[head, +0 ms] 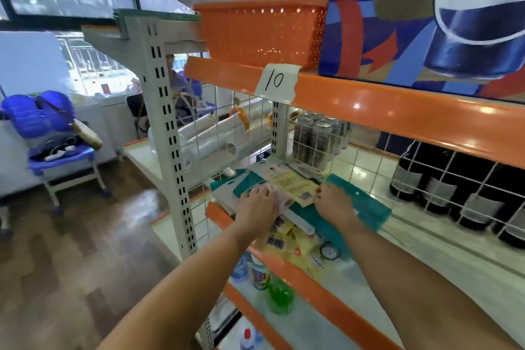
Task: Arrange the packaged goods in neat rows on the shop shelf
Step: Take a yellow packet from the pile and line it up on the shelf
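Flat packaged goods lie in a loose pile on the middle shelf [443,239]: teal packets [366,204], pale yellow packets [292,182] and a pinkish packet [281,202]. My left hand [255,203] rests palm down on the pile's left side, fingers over the pinkish and teal packets. My right hand [333,202] lies on the right side, fingertips at the edge of a yellow packet, over a teal one. More yellow packets with barcodes [287,239] hang over the shelf's front edge below my hands.
An orange basket [261,34] and a cola carton [426,17] stand on the top shelf, above a paper tag marked 10 [277,81]. Cans [312,136] and dark bottles [443,179] show behind the wire grid. Small bottles [261,273] stand on the lower shelf. A blue chair [56,148] is at left.
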Action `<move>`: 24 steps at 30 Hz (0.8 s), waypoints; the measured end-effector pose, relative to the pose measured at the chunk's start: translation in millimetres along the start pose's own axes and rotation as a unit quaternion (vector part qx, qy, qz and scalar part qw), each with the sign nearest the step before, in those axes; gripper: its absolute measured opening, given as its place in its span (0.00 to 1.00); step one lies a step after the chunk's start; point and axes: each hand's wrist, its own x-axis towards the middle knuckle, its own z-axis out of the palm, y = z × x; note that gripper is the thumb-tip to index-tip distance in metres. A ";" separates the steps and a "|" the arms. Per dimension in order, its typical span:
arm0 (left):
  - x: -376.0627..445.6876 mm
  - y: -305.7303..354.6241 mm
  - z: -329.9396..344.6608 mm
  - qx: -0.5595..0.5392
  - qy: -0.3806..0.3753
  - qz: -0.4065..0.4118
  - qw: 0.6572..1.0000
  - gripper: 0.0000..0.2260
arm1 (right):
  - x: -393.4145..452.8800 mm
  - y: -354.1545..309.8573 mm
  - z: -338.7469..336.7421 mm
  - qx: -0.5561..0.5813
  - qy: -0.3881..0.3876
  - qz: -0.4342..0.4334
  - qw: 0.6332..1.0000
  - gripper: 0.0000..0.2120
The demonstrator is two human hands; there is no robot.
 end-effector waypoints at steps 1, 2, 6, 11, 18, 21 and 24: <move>3.7 0.5 0.2 -0.005 0.000 0.000 1.000 0.18 | 6.2 1.6 0.4 -0.001 -0.006 0.003 1.000 0.13; 7.1 1.6 0.9 -0.013 0.002 -0.003 1.000 0.18 | 11.2 2.5 -0.1 -0.003 -0.020 0.005 1.000 0.13; 16.0 3.4 2.7 -0.037 -0.008 -0.008 0.999 0.17 | 28.5 0.4 0.7 -0.016 -0.075 0.017 0.997 0.14; 23.6 1.6 5.3 -0.046 -0.024 -0.035 0.998 0.18 | 45.0 -4.2 5.7 0.008 -0.101 0.051 0.994 0.12; 32.2 0.0 -0.5 -0.030 -0.038 -0.062 0.997 0.18 | 60.2 -10.3 0.6 0.074 -0.133 0.117 0.981 0.21; 32.9 -2.4 0.8 -0.039 -0.039 -0.086 0.995 0.17 | 68.8 -11.6 -0.6 0.143 -0.158 0.129 0.968 0.21; 35.1 -3.7 1.7 -0.036 -0.041 -0.090 0.995 0.16 | 77.9 -13.7 -1.0 0.234 -0.173 0.141 0.946 0.23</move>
